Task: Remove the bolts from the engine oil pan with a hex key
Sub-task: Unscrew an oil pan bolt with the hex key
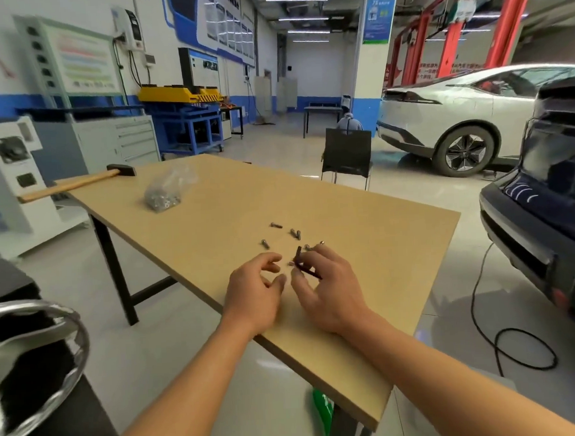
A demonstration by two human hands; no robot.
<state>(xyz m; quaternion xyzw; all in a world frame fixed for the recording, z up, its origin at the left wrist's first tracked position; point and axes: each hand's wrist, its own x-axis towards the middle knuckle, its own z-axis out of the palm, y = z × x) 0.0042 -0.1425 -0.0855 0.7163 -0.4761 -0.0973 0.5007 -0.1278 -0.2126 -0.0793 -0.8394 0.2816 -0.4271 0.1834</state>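
Observation:
Both my hands hover over the near part of a wooden table (362, 234). My right hand (328, 288) holds a black hex key (303, 265) between its fingers, the short end pointing up. My left hand (254, 291) is beside it with fingers loosely curled and thumb near the right hand's fingertips; it holds nothing that I can see. Several loose silver bolts (295, 233) lie on the table just beyond my fingers. A small bolt may sit between the two hands but is too small to tell. No oil pan is recognisable in view.
A hammer (77, 184) overhangs the table's far left corner. A clear bag of metal parts (166, 193) lies behind the bolts. A shiny metal rim (38, 360) is at the lower left. A black chair (346, 156) and parked cars (456, 118) stand beyond.

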